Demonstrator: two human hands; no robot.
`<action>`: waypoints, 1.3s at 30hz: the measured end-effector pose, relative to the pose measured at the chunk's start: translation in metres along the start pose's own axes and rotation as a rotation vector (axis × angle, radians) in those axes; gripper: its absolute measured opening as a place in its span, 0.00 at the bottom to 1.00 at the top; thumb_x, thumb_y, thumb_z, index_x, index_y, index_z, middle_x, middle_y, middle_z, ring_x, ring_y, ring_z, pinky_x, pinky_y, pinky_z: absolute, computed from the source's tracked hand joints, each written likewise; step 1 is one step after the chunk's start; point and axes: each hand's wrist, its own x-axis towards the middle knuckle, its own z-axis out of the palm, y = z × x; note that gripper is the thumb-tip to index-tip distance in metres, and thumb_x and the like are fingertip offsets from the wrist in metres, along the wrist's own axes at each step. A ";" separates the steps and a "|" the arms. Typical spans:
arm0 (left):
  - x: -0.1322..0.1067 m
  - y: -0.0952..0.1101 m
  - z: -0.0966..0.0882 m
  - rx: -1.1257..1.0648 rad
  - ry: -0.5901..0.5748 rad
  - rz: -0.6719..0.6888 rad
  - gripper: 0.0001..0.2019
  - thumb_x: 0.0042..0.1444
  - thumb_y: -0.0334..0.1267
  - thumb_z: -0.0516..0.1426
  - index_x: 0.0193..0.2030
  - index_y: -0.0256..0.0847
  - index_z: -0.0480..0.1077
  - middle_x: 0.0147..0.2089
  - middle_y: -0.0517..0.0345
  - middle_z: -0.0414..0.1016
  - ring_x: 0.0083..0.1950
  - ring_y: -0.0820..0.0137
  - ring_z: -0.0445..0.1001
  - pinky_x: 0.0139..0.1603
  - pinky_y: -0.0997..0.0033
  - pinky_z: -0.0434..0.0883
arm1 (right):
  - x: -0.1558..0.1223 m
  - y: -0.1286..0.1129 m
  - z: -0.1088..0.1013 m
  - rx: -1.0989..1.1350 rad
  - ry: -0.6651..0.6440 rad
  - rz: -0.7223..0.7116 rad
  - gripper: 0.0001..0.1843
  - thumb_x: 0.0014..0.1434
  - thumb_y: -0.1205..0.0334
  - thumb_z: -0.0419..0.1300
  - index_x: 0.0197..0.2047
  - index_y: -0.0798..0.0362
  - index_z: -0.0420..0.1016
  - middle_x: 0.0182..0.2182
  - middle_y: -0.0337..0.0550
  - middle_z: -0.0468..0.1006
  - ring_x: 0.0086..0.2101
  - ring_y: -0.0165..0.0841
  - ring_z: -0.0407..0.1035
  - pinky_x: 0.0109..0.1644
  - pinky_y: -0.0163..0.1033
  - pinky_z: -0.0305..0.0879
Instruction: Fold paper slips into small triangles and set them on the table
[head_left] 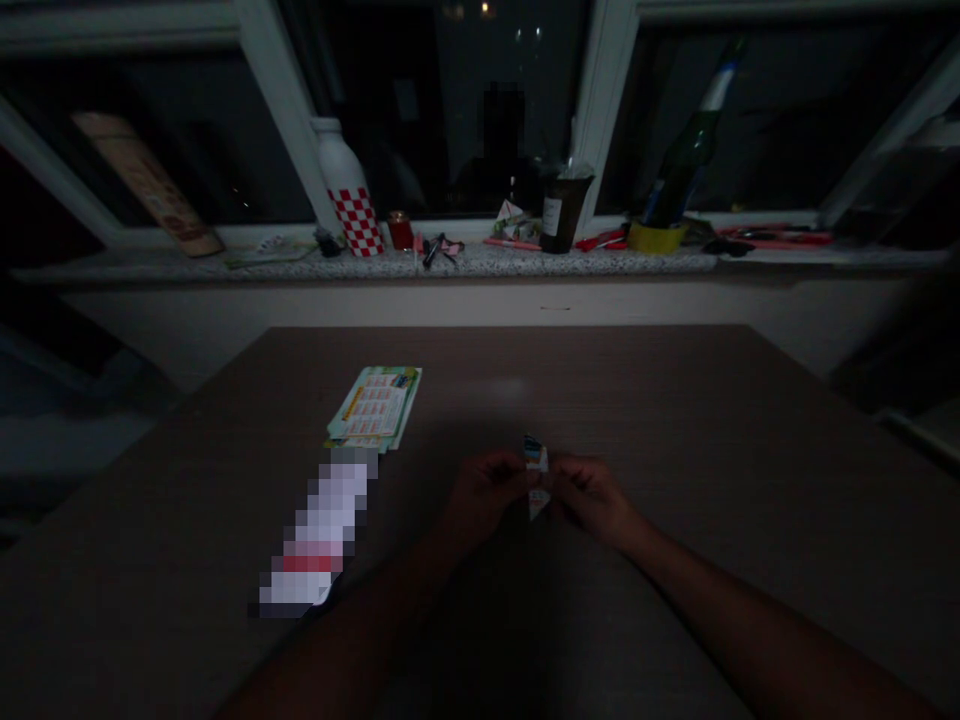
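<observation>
Above the middle of the brown table, a small folded piece of printed paper [536, 458] stands between my two hands. It is narrow, with a pointed lower end and a dark, colourful top. My left hand [487, 488] pinches its left edge between thumb and fingers. On the other side my right hand [592, 490] grips the right edge the same way. Dim light hides the exact folds and the fingertips behind the paper. To the left lies a stack of printed cards [377, 405] with rows of red and white boxes.
A bright, pixelated phone-like object [319, 530] lies on the table [675, 400] left of my arms. Along the windowsill [262, 266] stand a checkered white bottle [352, 195], a small red jar [400, 232], a dark cup [562, 210], a green bottle [682, 160] and loose small items.
</observation>
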 end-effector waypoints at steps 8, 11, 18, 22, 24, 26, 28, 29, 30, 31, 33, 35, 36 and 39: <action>0.001 -0.005 0.000 -0.082 -0.024 -0.048 0.12 0.40 0.41 0.67 0.22 0.36 0.71 0.21 0.63 0.70 0.24 0.76 0.66 0.27 0.76 0.63 | -0.001 0.009 -0.002 0.028 -0.021 -0.043 0.22 0.56 0.46 0.57 0.22 0.55 0.68 0.16 0.34 0.65 0.17 0.24 0.56 0.22 0.31 0.50; 0.000 -0.005 0.001 -0.136 -0.059 -0.068 0.11 0.40 0.40 0.67 0.22 0.36 0.71 0.22 0.63 0.70 0.24 0.76 0.67 0.28 0.76 0.63 | -0.001 0.008 -0.003 0.012 -0.027 -0.049 0.22 0.57 0.46 0.56 0.22 0.55 0.68 0.15 0.34 0.63 0.17 0.23 0.54 0.21 0.30 0.48; 0.000 -0.003 0.001 -0.133 -0.005 -0.038 0.12 0.41 0.42 0.66 0.26 0.36 0.72 0.24 0.61 0.72 0.26 0.75 0.68 0.31 0.75 0.65 | 0.000 0.006 -0.003 -0.009 0.007 -0.033 0.22 0.55 0.46 0.58 0.20 0.55 0.67 0.15 0.34 0.63 0.17 0.24 0.54 0.21 0.31 0.49; 0.000 -0.004 -0.002 -0.012 0.014 -0.002 0.12 0.43 0.42 0.65 0.25 0.36 0.70 0.23 0.62 0.70 0.25 0.76 0.66 0.28 0.76 0.63 | 0.004 0.006 -0.002 0.088 0.106 -0.061 0.16 0.50 0.49 0.64 0.26 0.54 0.72 0.19 0.36 0.70 0.20 0.25 0.61 0.25 0.31 0.56; 0.000 -0.006 -0.002 -0.019 -0.002 -0.008 0.13 0.43 0.43 0.65 0.25 0.36 0.70 0.22 0.62 0.69 0.25 0.76 0.66 0.28 0.76 0.62 | 0.006 0.006 -0.002 0.120 0.137 -0.033 0.15 0.47 0.50 0.66 0.27 0.55 0.72 0.18 0.36 0.71 0.20 0.25 0.62 0.24 0.31 0.57; 0.000 -0.008 0.000 -0.039 -0.007 -0.010 0.13 0.43 0.43 0.65 0.25 0.36 0.69 0.23 0.62 0.69 0.25 0.75 0.66 0.28 0.75 0.63 | 0.006 0.004 -0.002 0.120 0.162 -0.015 0.15 0.45 0.51 0.67 0.25 0.55 0.72 0.17 0.36 0.71 0.18 0.24 0.61 0.23 0.30 0.56; 0.000 -0.008 0.002 -0.039 0.008 -0.011 0.12 0.42 0.42 0.65 0.26 0.36 0.70 0.24 0.61 0.70 0.26 0.75 0.67 0.29 0.75 0.64 | 0.005 0.003 -0.002 0.106 0.175 -0.014 0.15 0.45 0.52 0.67 0.24 0.54 0.71 0.15 0.35 0.70 0.17 0.24 0.60 0.21 0.30 0.55; 0.000 -0.008 0.002 -0.033 0.019 -0.013 0.12 0.42 0.41 0.65 0.27 0.36 0.71 0.24 0.61 0.70 0.26 0.75 0.67 0.29 0.75 0.64 | 0.005 0.002 -0.001 0.102 0.179 -0.014 0.15 0.44 0.52 0.67 0.23 0.54 0.71 0.15 0.35 0.70 0.16 0.24 0.60 0.21 0.30 0.55; 0.000 -0.007 0.003 -0.029 0.027 -0.018 0.11 0.42 0.40 0.65 0.27 0.36 0.71 0.24 0.62 0.70 0.26 0.75 0.67 0.29 0.75 0.64 | 0.005 0.002 -0.001 0.102 0.180 -0.012 0.15 0.44 0.52 0.67 0.23 0.54 0.71 0.14 0.35 0.70 0.16 0.24 0.60 0.20 0.30 0.54; 0.000 -0.006 0.002 -0.029 0.034 -0.024 0.11 0.41 0.40 0.65 0.26 0.36 0.71 0.24 0.62 0.70 0.26 0.75 0.67 0.29 0.75 0.64 | 0.006 0.002 0.000 0.107 0.181 -0.008 0.15 0.43 0.52 0.68 0.22 0.54 0.71 0.15 0.35 0.70 0.16 0.24 0.61 0.21 0.30 0.55; 0.001 -0.004 0.001 -0.031 0.042 -0.031 0.09 0.41 0.38 0.65 0.26 0.36 0.71 0.24 0.61 0.71 0.26 0.74 0.68 0.29 0.74 0.65 | 0.006 0.002 0.002 0.134 0.185 0.000 0.14 0.43 0.52 0.68 0.24 0.54 0.72 0.17 0.36 0.72 0.18 0.25 0.63 0.23 0.31 0.58; 0.002 -0.002 0.000 -0.037 0.049 -0.033 0.08 0.42 0.38 0.65 0.26 0.35 0.72 0.24 0.60 0.72 0.26 0.74 0.69 0.30 0.74 0.65 | 0.007 0.004 0.003 0.148 0.195 -0.005 0.14 0.44 0.53 0.68 0.27 0.54 0.74 0.19 0.36 0.73 0.20 0.26 0.64 0.25 0.32 0.59; 0.002 -0.002 0.000 -0.036 0.048 -0.036 0.08 0.42 0.37 0.65 0.26 0.35 0.72 0.24 0.60 0.72 0.26 0.74 0.69 0.30 0.74 0.65 | 0.007 0.004 0.003 0.141 0.199 -0.016 0.13 0.44 0.53 0.68 0.27 0.54 0.74 0.19 0.36 0.73 0.20 0.25 0.64 0.25 0.31 0.59; 0.000 -0.001 0.002 -0.041 0.039 -0.045 0.08 0.41 0.36 0.65 0.25 0.35 0.72 0.23 0.61 0.71 0.25 0.74 0.68 0.29 0.75 0.64 | 0.005 0.004 0.003 0.094 0.208 -0.055 0.12 0.47 0.53 0.66 0.26 0.54 0.73 0.17 0.36 0.71 0.19 0.24 0.62 0.23 0.31 0.57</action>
